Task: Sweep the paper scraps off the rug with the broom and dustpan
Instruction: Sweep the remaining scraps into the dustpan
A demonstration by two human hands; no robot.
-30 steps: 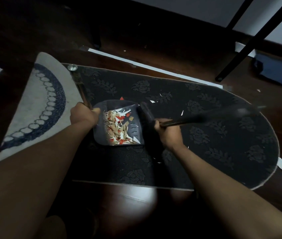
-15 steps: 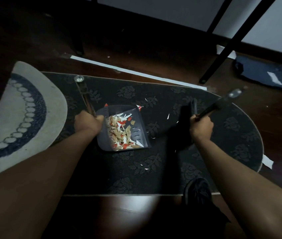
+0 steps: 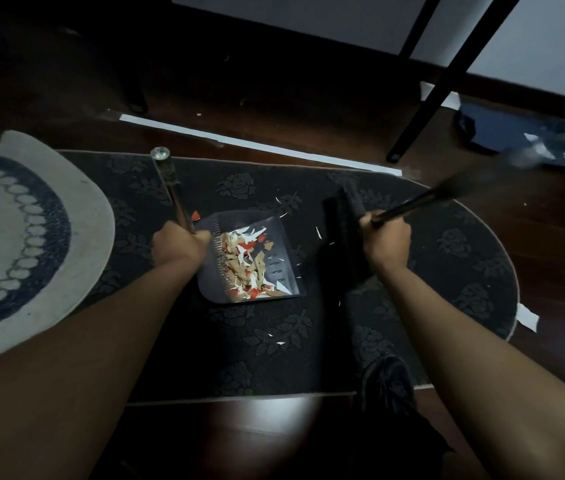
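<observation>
I observe both hands engaged over the dark floral rug [image 3: 308, 341], which lies on a dark wooden floor [image 3: 551, 237]. My left hand [image 3: 179, 245] is closed around the metal handle [image 3: 170, 187] of the dustpan [image 3: 283, 258], low on the shaft where it meets the pan; the handle rises away from me toward the far edge of the rug. The dustpan sits flat on the rug, near its middle, with its open lip facing right. Inside it lies a pile of paper scraps [image 3: 246, 265] in white, tan and red, gathered mostly against the toothed back edge. My right hand [image 3: 385, 244] is clenched around the dark shaft of the broom [image 3: 341, 230], close to the head; the shaft runs up and to the right and is blurred toward its far end. The black broom head stands on the rug just right of the dustpan, apart from its lip, with a few white slivers [image 3: 318, 233] lying in the gap between them. Further loose slivers [image 3: 279, 342] rest on the rug nearer to me, and one red piece [image 3: 196, 215] lies beside the pan's far corner. A pale rug with a dark ring pattern [image 3: 32, 237] overlaps the dark rug's left end. A white strip [image 3: 257, 145] lies on the floor beyond the rug.
</observation>
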